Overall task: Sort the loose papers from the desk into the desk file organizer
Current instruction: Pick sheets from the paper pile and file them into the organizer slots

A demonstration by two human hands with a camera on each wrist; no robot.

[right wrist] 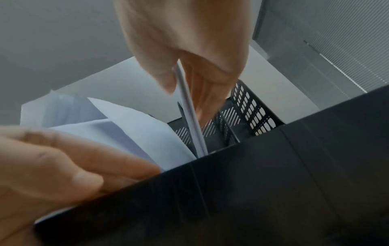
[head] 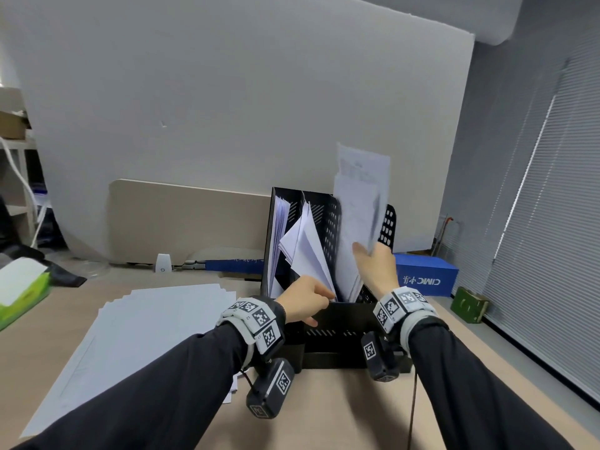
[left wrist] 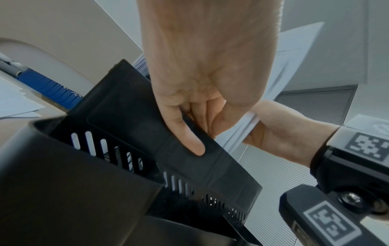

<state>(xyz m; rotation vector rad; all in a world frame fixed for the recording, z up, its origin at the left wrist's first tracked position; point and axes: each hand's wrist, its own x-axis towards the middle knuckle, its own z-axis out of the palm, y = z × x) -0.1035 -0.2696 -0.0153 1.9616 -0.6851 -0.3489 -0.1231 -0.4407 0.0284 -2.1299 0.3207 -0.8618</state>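
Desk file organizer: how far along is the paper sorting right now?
Partly done. The desk file organizer already holds filed papers in its left and middle slots. In hand: the right hand pinches a held sheaf standing in a slot further right, while the left hand grips the organizer's front edge. Left: the loose papers spread on the desk.

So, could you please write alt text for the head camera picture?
The right hand lowers a bundle of papers into a black desk file organizer while the left hand grips its front wall. More loose papers lie on the desk to the left.
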